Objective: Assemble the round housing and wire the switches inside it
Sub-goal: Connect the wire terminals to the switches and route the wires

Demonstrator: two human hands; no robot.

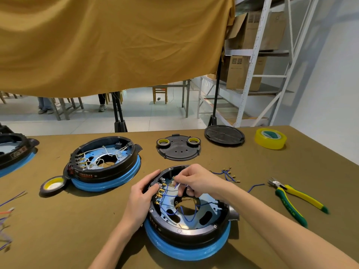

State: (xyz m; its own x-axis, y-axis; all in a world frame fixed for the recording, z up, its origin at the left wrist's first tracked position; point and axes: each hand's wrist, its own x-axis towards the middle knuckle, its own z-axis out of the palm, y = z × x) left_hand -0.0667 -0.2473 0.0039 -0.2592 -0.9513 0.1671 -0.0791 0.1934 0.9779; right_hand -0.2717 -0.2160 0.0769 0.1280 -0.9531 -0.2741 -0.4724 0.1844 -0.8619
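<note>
A round black housing with a blue rubber rim sits open in front of me on the olive table. Blue wires loop across its metal floor to a row of brass switch terminals along its left wall. My left hand grips the housing's left wall at the switches. Over the back of the housing, my right hand pinches a blue wire with a brass connector near the terminals.
A second housing with white wires stands back left, with a tape roll beside it. Behind are a black cover, a round lid and yellow tape. Pliers and spare blue wires lie right. Loose wires lie far left.
</note>
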